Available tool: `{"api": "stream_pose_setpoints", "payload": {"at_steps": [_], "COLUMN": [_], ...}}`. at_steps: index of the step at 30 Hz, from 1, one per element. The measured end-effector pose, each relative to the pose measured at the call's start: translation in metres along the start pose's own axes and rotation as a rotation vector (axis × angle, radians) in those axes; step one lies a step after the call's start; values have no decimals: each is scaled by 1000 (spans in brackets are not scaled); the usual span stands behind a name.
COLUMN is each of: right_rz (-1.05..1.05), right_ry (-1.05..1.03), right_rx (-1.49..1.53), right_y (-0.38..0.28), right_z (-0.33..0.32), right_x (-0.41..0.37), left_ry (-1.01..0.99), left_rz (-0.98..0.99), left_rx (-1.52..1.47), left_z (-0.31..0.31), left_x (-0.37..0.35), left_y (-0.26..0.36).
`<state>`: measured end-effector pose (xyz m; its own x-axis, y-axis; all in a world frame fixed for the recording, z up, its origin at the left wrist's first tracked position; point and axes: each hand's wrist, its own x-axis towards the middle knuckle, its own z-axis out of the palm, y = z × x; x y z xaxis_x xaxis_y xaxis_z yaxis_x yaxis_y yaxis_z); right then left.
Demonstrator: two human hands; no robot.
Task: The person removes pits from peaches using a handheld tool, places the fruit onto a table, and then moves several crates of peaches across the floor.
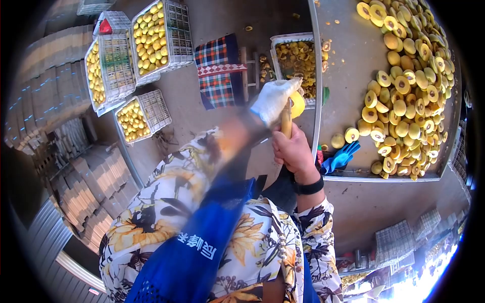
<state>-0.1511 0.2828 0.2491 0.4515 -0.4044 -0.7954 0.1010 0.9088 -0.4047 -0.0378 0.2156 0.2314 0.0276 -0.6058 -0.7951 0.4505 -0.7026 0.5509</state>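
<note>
My left hand (275, 98), in a white glove, is closed around a yellow peach (298, 104) over the table's edge. My bare right hand (294, 150), with a black band at the wrist, grips the wooden handle (286, 123) of a tool. Its upper end lies against the peach, and I cannot make out its working end. To the right, a large pile of halved peaches (401, 108) covers much of the metal table (343, 65). Beyond my gloved hand stands a crate (277, 38) of peach scraps and pits.
A blue glove (341, 157) lies at the table's near corner. Crates of whole yellow peaches (150, 40) stand on the floor at left. A stool with a plaid cloth (218, 70) is ahead. Flattened cardboard stacks (86, 189) line the far left.
</note>
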Motion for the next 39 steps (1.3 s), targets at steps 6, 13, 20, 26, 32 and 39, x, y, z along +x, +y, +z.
{"api": "stream_pose_setpoints", "payload": {"at_steps": [6,13,20,26,32,39], "right_rz": [-4,101,-93,-469,-352,-661], "right_ry": [-56,-112,126,388,266,427], "right_rx": [-56,218,-86,-549,-375,-918], "right_y": [1,-4,-10,-19,-21,8], "right_z": [1,4,-6,-8,-9,-16], "right_x": [-2,2,34,45,57,78], "left_ry": [43,-171,-119,-119,-121,-13], "left_rz": [190,-246,118,76,-191,-110], "left_rx": [181,-246,-255,-69,-250,-331], "left_z": [-3,-12,-86,-59,-48,-67], "left_x": [-4,5,74,24,11,4], "left_y": [-1,1,-71,-18,-14,-13]}}
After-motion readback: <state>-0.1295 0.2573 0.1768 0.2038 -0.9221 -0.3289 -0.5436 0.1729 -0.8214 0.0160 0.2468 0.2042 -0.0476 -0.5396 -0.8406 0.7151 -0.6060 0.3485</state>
